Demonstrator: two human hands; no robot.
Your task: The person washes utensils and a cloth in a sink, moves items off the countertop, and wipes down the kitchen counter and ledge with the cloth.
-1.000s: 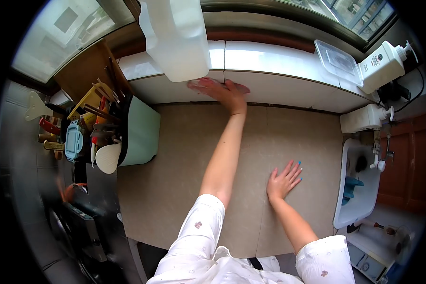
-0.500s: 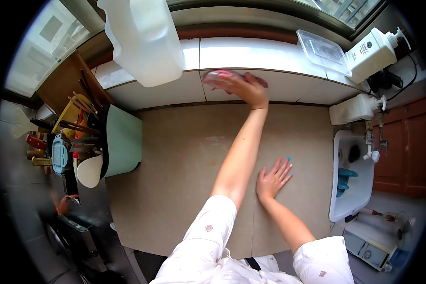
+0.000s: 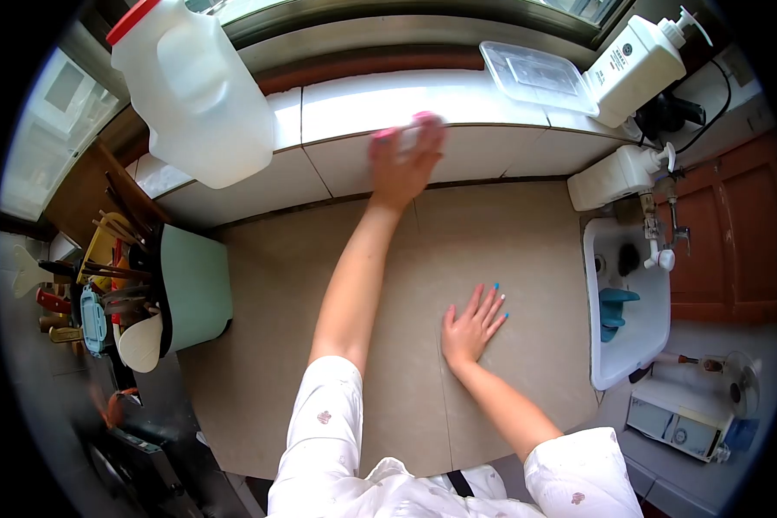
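Left hand (image 3: 401, 177) holds a pink cloth (image 3: 387, 140) at the tiled ledge (image 3: 354, 102); right hand (image 3: 466, 337) lies spread on the counter (image 3: 276, 345)

Nearest are the person's white short sleeves (image 3: 321, 423), printed with small motifs. Ahead of them, the right hand rests palm down on the beige counter, fingers fanned wide, with blue polish showing on some nails and nothing held.

At the counter's left end stands a pale green box (image 3: 200, 285). Beside it crowd kitchen tools, among them a white ladle (image 3: 141, 344) and a blue-rimmed lid (image 3: 93, 319). At the right end is a white sink (image 3: 634, 358) with a teal rubber thing (image 3: 613, 312) lying in it. A white pump bottle (image 3: 609, 179) stands near the sink's far end.

Farther off, the left arm is stretched out to the ledge. The pink cloth is under the left hand's fingers, by the ledge's front edge; both are blurred, so I cannot tell how tightly it is gripped.

On the ledge, a cloudy plastic jug (image 3: 198, 104) with a red cap (image 3: 132, 22) is to the left of that hand. To the right are a clear plastic tray (image 3: 535, 78) and, just beside it, a taller pump bottle (image 3: 634, 69). Behind runs the window frame (image 3: 363, 39).
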